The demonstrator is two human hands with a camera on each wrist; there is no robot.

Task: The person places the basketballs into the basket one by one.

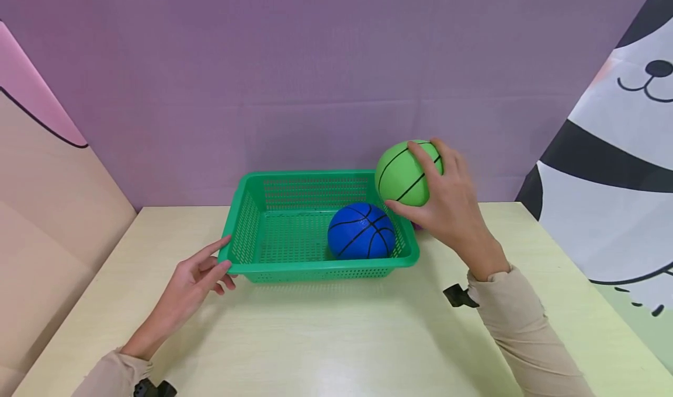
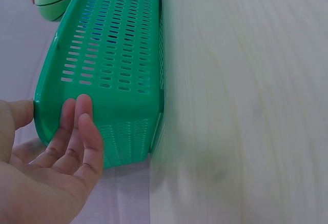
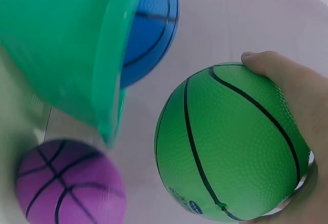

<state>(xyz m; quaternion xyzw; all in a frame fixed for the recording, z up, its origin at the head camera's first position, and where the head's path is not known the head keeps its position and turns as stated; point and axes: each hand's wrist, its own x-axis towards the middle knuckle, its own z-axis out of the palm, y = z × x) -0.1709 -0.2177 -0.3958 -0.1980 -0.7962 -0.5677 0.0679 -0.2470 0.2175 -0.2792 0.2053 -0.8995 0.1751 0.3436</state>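
A light green toy basketball (image 1: 402,175) with black lines is held up in my right hand (image 1: 447,201), thumb and fingers spread around it. In the right wrist view the green ball (image 3: 225,147) is apart from the basket's rim. The green plastic basket (image 1: 321,265) stands on the table, and a blue basketball (image 1: 361,232) lies in its right part. My left hand (image 1: 191,280) holds the basket's front left corner, with the thumb on the rim and fingers against the outer wall (image 2: 113,98). A purple basketball (image 3: 72,185) sits outside the basket's right end, mostly hidden in the head view.
The pale wooden table (image 1: 326,333) reaches back to a purple cloth backdrop (image 1: 315,82). A panda-print cloth (image 1: 620,192) hangs at the right, and a beige cloth (image 1: 47,210) at the left.
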